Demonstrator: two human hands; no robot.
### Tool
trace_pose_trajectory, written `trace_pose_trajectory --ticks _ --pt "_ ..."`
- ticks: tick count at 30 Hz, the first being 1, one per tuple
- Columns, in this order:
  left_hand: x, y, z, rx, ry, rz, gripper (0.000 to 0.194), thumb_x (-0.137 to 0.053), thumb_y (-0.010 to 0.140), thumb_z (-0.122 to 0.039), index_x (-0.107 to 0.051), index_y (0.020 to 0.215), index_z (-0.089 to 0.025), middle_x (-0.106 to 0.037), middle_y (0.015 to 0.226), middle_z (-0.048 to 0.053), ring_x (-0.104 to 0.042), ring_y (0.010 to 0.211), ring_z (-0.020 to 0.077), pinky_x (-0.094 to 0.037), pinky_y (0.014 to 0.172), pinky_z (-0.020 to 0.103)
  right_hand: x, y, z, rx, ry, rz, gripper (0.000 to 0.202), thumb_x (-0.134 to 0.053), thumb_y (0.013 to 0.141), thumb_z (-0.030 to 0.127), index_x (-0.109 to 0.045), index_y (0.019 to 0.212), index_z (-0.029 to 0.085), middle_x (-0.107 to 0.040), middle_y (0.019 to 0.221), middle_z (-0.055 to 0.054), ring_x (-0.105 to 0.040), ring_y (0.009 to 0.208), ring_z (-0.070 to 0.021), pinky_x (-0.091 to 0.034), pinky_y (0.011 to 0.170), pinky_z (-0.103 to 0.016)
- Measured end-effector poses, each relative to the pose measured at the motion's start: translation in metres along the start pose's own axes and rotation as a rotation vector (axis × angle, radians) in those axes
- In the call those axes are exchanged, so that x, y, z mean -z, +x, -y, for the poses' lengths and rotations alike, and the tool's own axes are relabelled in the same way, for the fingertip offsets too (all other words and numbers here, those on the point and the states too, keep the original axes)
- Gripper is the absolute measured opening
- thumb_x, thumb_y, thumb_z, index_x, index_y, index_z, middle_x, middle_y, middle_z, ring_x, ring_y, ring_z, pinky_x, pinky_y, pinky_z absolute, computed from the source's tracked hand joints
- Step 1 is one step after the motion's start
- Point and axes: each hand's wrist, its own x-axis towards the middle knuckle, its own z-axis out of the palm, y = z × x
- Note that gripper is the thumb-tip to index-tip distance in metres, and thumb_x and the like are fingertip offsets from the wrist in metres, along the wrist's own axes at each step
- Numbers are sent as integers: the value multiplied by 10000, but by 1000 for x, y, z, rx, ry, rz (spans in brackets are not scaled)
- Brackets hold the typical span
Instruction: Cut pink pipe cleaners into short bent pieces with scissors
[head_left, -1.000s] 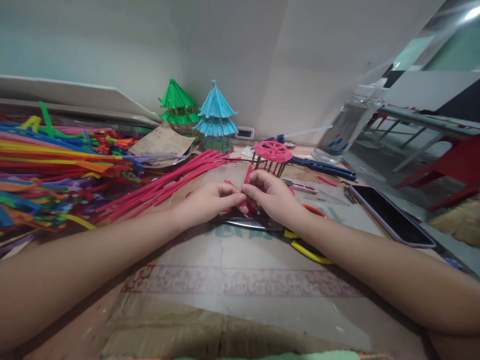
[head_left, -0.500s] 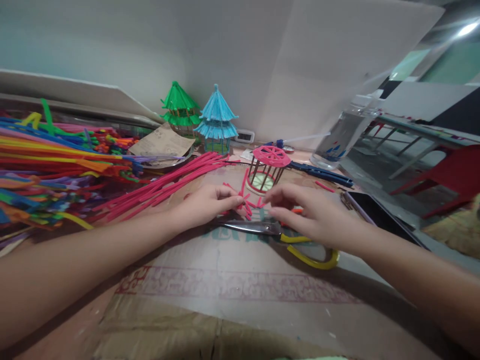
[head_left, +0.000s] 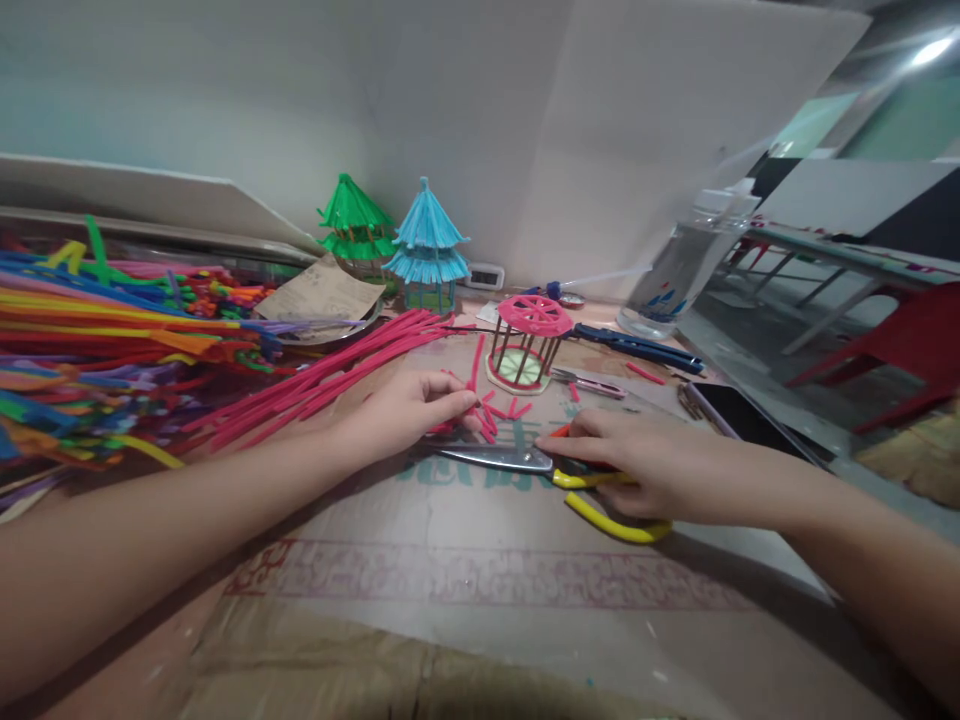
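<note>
My left hand point(head_left: 420, 412) is closed, pinching a pink fuzzy stem point(head_left: 477, 365) that points up from the fingertips. Short cut pink pieces point(head_left: 495, 410) lie beside those fingers. My right hand point(head_left: 630, 465) is down on the handles of large scissors point(head_left: 502, 458), its fingers curled around them. A yellow loop shows below the hand and an orange part by the index finger; the exact grip is partly hidden. The metal blades point left, toward my left hand. Just beyond both hands stands a small round frame point(head_left: 529, 345) with a pink spoked top and brown posts.
A bundle of long pink stems point(head_left: 322, 380) and many coloured stems point(head_left: 127, 320) lie left. Green point(head_left: 356, 220) and blue point(head_left: 426, 240) roofed models stand behind. Thread snips point(head_left: 592, 384), dark-handled pliers point(head_left: 637, 347), a phone point(head_left: 750, 420) and a clear bottle point(head_left: 679, 265) are right.
My right hand has moved down from the pink pieces onto the scissors' handles, uncovering the snips behind. My left hand stays nearly in place with the pink stem.
</note>
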Motion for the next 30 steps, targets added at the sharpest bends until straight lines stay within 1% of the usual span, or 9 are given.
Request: trace_pose_trajectory --ticks 1,3,5,8,13,18,22,30 --pt "0 0 0 0 3 0 243 -573 915 -340 -676 803 -151 -767 844 51 -673 717 123 -481 661 210 -2 1 1 -4 -18 18 640 -552 813 148 -472 1414 351 -614 1093 -65 -602 880 -198 -461 723 -289" --pt "0 0 0 11 6 2 257 -572 914 -362 -680 815 -150 -766 858 53 -660 692 117 -469 628 206 -4 2 4 -33 -39 29 638 -541 783 124 -493 1390 313 -600 1088 -77 -591 873 -207 -452 708 -298" --pt "0 0 -2 27 2 10 262 -572 913 -371 -681 828 -149 -765 874 55 -648 673 112 -460 604 204 -5 3 7 -66 -35 11 577 -552 759 131 -544 1318 272 -597 1064 -83 -585 846 -207 -444 688 -298" --pt "-1 -1 -6 16 19 10 250 -572 911 -351 -683 818 -148 -760 861 53 -652 695 121 -469 624 212 -3 4 7 -93 -6 8 486 -571 759 171 -570 1241 241 -600 1026 -83 -584 827 -210 -439 675 -297" --pt "0 -3 -9 -26 90 -29 283 -571 908 -340 -676 726 -151 -734 752 35 -636 675 124 -474 657 222 1 4 4 -96 69 52 416 -579 779 194 -571 1191 251 -617 1020 -71 -585 836 -203 -440 696 -287" --pt "0 -2 -8 -21 47 -22 281 -555 918 -340 -689 766 -146 -747 801 45 -654 709 129 -489 702 229 2 4 3 -96 70 66 408 -574 785 199 -566 1191 245 -612 1015 -74 -581 836 -204 -440 714 -294" --pt "-1 -1 -8 -34 27 -27 264 -556 918 -324 -704 802 -138 -761 848 66 -678 773 148 -506 754 246 2 4 5 -97 60 73 411 -565 792 195 -554 1201 238 -608 1027 -79 -582 850 -206 -446 724 -296" --pt "0 -1 -8 -43 65 -23 245 -578 899 -324 -715 807 -144 -766 874 66 -688 808 159 -519 781 262 4 5 6 -92 65 75 414 -566 785 187 -548 1196 235 -606 1033 -81 -584 864 -213 -451 729 -304"
